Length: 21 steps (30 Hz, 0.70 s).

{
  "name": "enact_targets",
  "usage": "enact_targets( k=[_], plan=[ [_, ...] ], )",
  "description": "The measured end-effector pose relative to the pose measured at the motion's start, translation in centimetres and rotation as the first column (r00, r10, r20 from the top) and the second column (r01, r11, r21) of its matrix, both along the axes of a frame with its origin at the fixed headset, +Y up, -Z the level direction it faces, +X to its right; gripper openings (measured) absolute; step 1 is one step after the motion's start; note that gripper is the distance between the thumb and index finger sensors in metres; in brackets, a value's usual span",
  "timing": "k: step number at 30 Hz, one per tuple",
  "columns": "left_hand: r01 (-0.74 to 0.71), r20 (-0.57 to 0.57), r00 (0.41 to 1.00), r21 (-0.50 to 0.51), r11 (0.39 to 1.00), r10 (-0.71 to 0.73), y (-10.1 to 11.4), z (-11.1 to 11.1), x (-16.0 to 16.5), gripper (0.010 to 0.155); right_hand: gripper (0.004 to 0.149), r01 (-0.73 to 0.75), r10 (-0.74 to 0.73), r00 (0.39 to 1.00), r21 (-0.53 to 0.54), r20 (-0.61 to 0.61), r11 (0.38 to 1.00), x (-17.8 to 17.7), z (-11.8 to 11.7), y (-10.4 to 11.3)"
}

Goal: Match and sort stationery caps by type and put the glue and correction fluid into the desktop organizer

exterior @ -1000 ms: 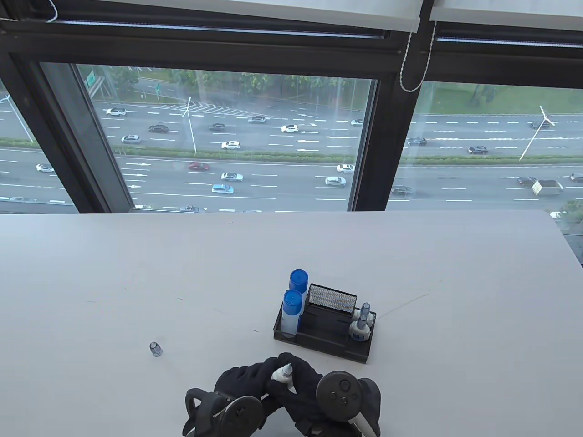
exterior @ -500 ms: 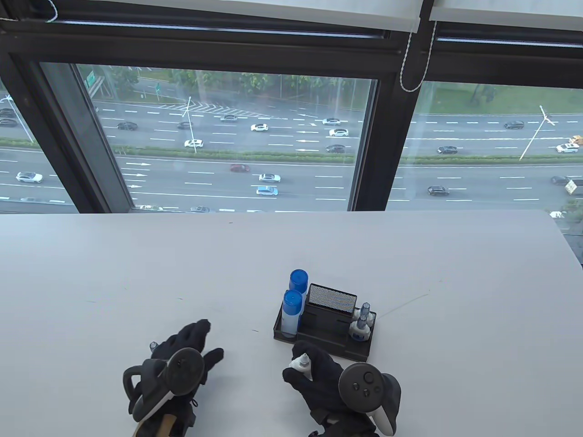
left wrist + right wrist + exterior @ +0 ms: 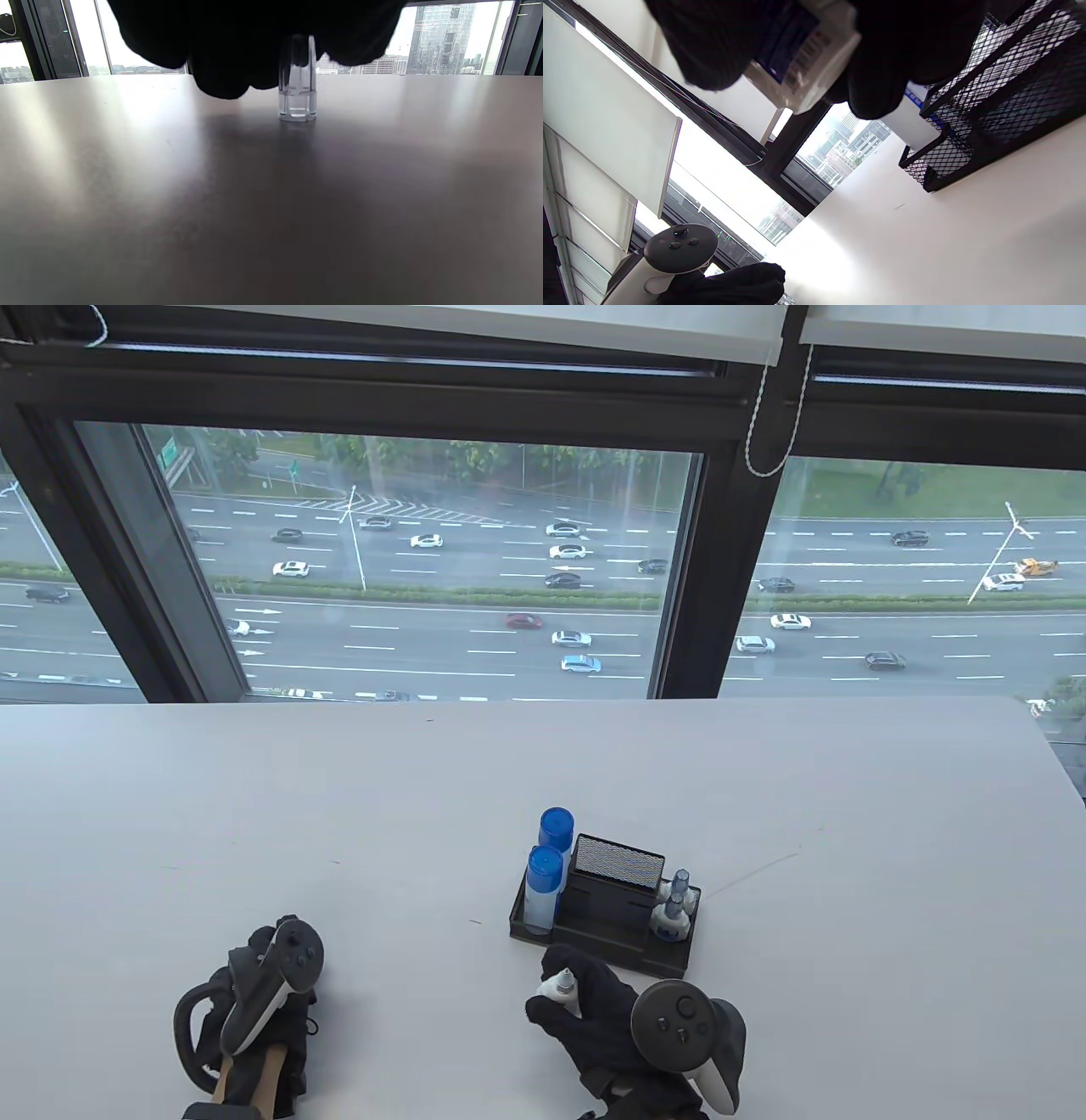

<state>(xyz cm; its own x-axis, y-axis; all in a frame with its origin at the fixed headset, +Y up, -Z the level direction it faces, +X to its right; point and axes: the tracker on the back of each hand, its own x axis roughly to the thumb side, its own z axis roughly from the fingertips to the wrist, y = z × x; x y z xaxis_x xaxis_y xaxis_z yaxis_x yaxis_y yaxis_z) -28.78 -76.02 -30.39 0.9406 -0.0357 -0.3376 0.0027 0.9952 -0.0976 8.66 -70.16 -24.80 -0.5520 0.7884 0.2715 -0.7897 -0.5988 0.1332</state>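
My right hand (image 3: pixel 585 1005) grips an uncapped white correction fluid bottle (image 3: pixel 561 984), nozzle pointing up and left, just in front of the black mesh organizer (image 3: pixel 624 950). The right wrist view shows the bottle's barcode label (image 3: pixel 808 55) between the gloved fingers. My left hand (image 3: pixel 254 954) is curled down over a small clear cap (image 3: pixel 297 91) that stands upright on the table; its fingers (image 3: pixel 220 63) close round the cap's top. The hand and tracker hide the cap in the table view. Two blue-capped glue sticks (image 3: pixel 545 869) and two capped correction fluid bottles (image 3: pixel 673 912) stand in the organizer.
The white table (image 3: pixel 254 797) runs back to a large window with a dark frame (image 3: pixel 704 560). The organizer's mesh wall (image 3: pixel 1001 84) lies close to my right hand. A blind cord (image 3: pixel 768 415) hangs at the upper right.
My left hand left the bottle, moved left to the cap, then turned from spread fingers to curled over it. The right hand shifted right with the bottle and then stayed.
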Motion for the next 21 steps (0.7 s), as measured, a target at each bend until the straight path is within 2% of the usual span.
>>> enact_targets(
  k=[5,11,15,17,19,21],
  plan=[
    [0.085,0.000,0.996,-0.006,0.996,-0.085,-0.4,-0.3,0.3,0.049,0.057,-0.002,0.002,1.000,-0.009,-0.002,1.000,0.1,-0.1,0.0],
    [0.079,0.006,0.997,0.038,0.996,-0.079,0.1,-0.1,0.5,0.047,0.057,-0.006,0.006,1.000,-0.008,-0.005,1.000,0.1,-0.1,0.0],
    [0.019,0.080,0.996,0.163,0.986,-0.032,3.1,0.5,2.0,0.048,0.057,-0.009,0.009,1.000,-0.009,-0.008,1.000,0.1,-0.2,0.0],
    [-0.084,0.142,0.988,0.237,0.968,0.051,5.0,1.2,3.0,0.048,0.058,-0.008,0.007,1.000,-0.013,-0.013,1.000,0.0,-0.2,-0.1],
    [-0.244,0.231,0.956,0.282,0.928,0.182,7.1,2.0,4.2,0.049,0.057,-0.012,0.012,1.000,-0.011,-0.016,1.000,0.0,-0.2,0.0],
    [-0.413,0.370,0.882,0.306,0.858,0.293,9.8,3.0,6.2,0.049,0.057,-0.021,0.021,1.000,-0.013,-0.020,1.000,-0.1,-0.2,0.0]
  ],
)
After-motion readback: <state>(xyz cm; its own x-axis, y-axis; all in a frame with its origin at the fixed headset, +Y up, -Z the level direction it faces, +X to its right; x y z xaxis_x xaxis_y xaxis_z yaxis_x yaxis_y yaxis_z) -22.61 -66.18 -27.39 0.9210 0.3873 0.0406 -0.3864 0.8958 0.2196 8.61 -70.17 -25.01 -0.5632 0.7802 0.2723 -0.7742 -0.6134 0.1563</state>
